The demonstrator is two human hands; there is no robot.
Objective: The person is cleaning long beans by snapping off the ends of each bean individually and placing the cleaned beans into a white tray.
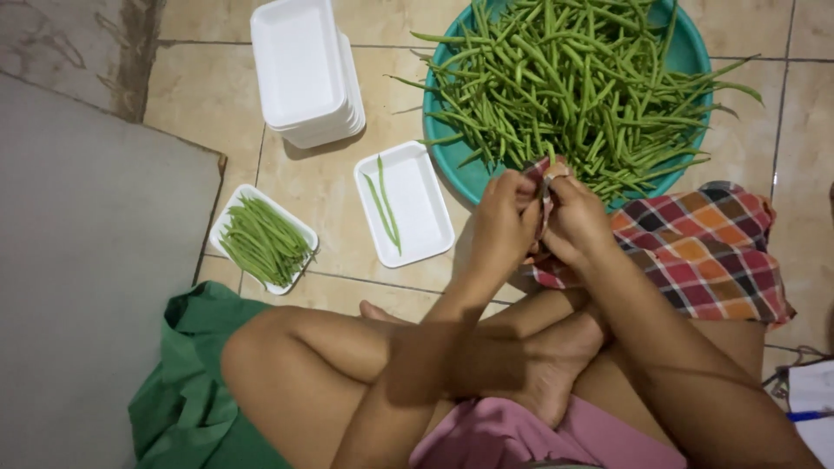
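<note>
At centre frame, the left hand [504, 217] and right hand [575, 221] meet, both clenched around a plaid cloth [704, 252] that spreads checked red, orange and white to the right across the tiled floor. Long green beans [573, 87] fill a teal basin [452, 156] at the top. To the left lie a tray [426, 217] with two beans, a full tray [226, 217] and a stack [304, 69].

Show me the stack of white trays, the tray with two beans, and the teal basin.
stack of white trays [300, 61], head view, top tray's floor.
tray with two beans [421, 204], head view, bare floor.
teal basin [452, 152], head view, left rim.
</note>
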